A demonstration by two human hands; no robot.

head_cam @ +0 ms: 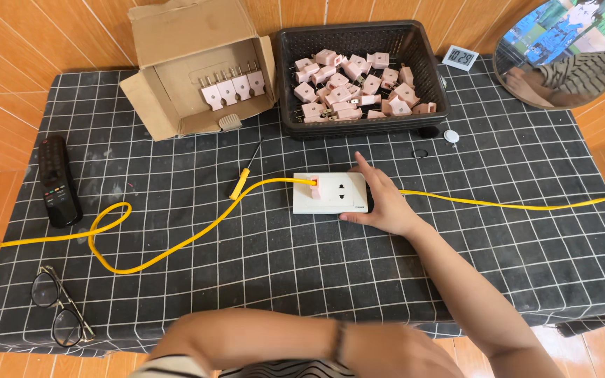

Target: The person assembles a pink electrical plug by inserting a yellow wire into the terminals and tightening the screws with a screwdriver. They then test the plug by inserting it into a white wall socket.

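Right hand (379,203): flat, ungripping, steadying white socket plate (330,193), touching its right edge.
Left hand (393,353): near body, grip unclear.
Pink plug (314,186): seated at plate's left.

White socket plate (330,193) lies flat mid-table — pink plug (314,185) seated in its left outlet, yellow cable (176,246) attached.

Four plugs (234,89) in the box (176,42), one socket plate (330,193).
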